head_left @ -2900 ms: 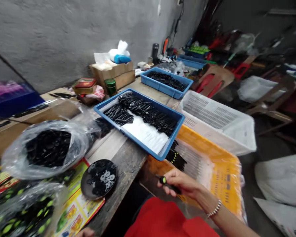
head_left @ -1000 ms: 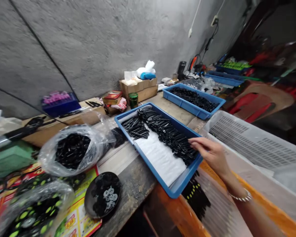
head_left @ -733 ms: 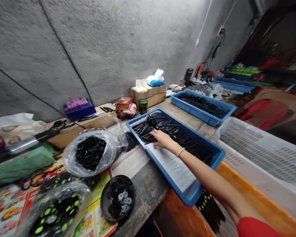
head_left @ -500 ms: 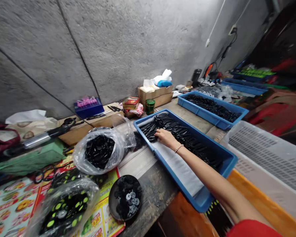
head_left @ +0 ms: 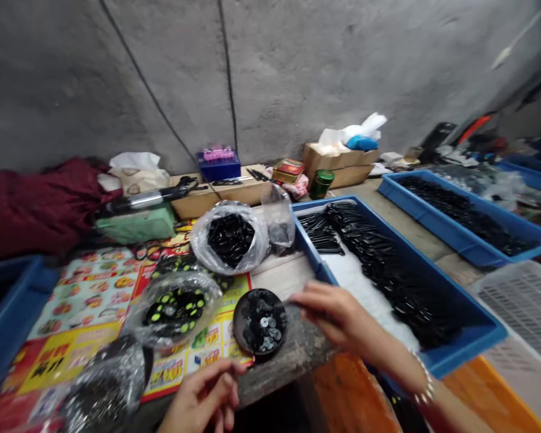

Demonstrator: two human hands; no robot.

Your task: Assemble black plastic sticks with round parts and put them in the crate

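Observation:
My right hand [head_left: 336, 313], smeared by motion, is between the round dark dish [head_left: 241, 337] and the large blue tray [head_left: 437, 282]. Its fingers are closed around what looks like a slim black piece [head_left: 293, 302], mostly hidden. My left hand [head_left: 207, 394] is at the bottom, below the dish; its fingers are half bent and apart, and I see nothing in them. Black and grey discs [head_left: 265, 323] lie in the dish. In the tray, rows of slim black pieces [head_left: 379, 258] rest on a white liner [head_left: 365, 282].
Clear plastic bags hold black parts [head_left: 231, 239], black-and-lime parts [head_left: 175, 310] and small metal bits [head_left: 97, 400]. A second blue tray [head_left: 469, 252] and a white basket [head_left: 523, 300] stand right. Scissors [head_left: 148, 249], a green tin [head_left: 321, 183] and boxes line the back.
My right hand has left the black pieces in the tray and come down toward the dish. My left hand has come into view. The view has turned left.

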